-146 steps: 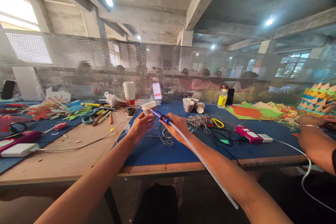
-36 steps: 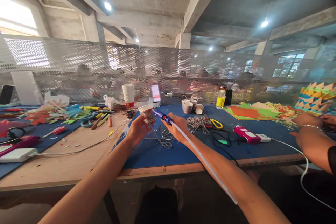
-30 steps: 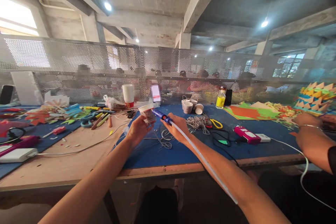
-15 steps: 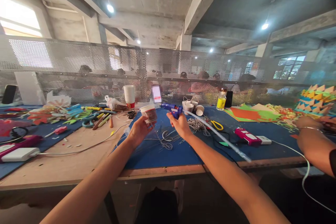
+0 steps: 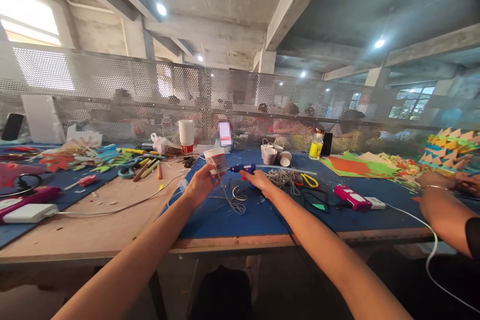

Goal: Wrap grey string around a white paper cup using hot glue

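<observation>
My left hand (image 5: 200,186) pinches the small white paper cup (image 5: 216,160) upright, while my right hand (image 5: 256,180) grips the blue glue gun (image 5: 243,168) lying crosswise, nozzle toward the cup

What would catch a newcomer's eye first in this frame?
Mid-frame, the left hand holds a paper cup up over the blue table mat, while the right hand grips a blue glue gun lying level, its clear glue stick pointing right. Behind them a grey perforated screen spans the table, and at the far right sits a bright stack of folded paper triangles.
</observation>
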Available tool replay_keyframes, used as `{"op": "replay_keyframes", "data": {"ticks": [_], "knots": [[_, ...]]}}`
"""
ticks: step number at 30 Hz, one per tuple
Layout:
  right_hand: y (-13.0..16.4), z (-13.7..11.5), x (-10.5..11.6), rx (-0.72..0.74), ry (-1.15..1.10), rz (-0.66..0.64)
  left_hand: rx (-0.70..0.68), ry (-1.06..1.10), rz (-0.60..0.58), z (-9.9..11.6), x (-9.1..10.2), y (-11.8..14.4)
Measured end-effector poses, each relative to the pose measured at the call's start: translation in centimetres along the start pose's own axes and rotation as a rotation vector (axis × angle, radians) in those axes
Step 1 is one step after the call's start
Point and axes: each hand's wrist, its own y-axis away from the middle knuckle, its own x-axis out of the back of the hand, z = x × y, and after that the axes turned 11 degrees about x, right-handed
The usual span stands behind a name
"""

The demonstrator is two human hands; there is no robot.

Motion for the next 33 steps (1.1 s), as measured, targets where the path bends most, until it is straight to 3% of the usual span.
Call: {"op": "replay_keyframes", "data": {"ticks": [9,20,26,30,33], "knots": [[-0.7,0.5,-0.1,-0.059,0.324,-0.118,0.001,-0.037,-0.020,-0.5,0.3,-0.5],[0.6,-0.9,-0.1,0.000,0.677,-0.048,-0.010,-0.091,-0.025,-0.7,0.2,-0.5],[1.4,-1.3,0.1,0.006,0.656,-0.002,-0.009,-0.110,-0.015,-0.9,0.1,-0.5],[1.6,-1.8,0.1,0.239,0.554,0.129,-0.031,-0.141,0.013,-1.0,-0.1,-0.5],[1.5,-3.0,-0.4,0.432,0.281,0.070,-0.062,-0.164,0.061,-1.1,-0.1,-0.5]]}}
